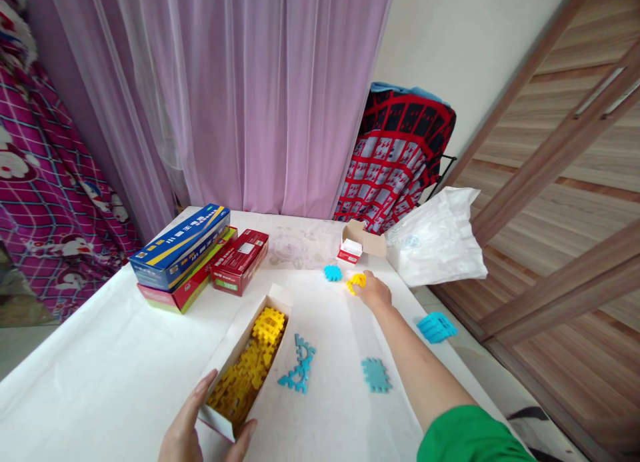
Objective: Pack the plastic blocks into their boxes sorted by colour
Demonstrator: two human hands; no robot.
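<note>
My left hand (193,425) grips the near end of a long white cardboard box (227,355) that holds several yellow interlocking plastic tiles (257,359). My right hand (374,292) reaches far across the white table (100,355), fingers closed round a small yellow tile (356,282). A small blue gear-shaped tile (333,273) lies just left of that hand. Nearer to me lie a blue arch-shaped assembly (299,365), a blue square tile (375,374) and a blue piece (436,327) at the table's right edge.
Stacked boxes, blue on top (180,245), and a red box (240,261) stand at the back left. A small open red-and-white carton (353,245) and a white plastic bag (437,239) sit at the back right. Curtains hang behind; wooden panels run along the right.
</note>
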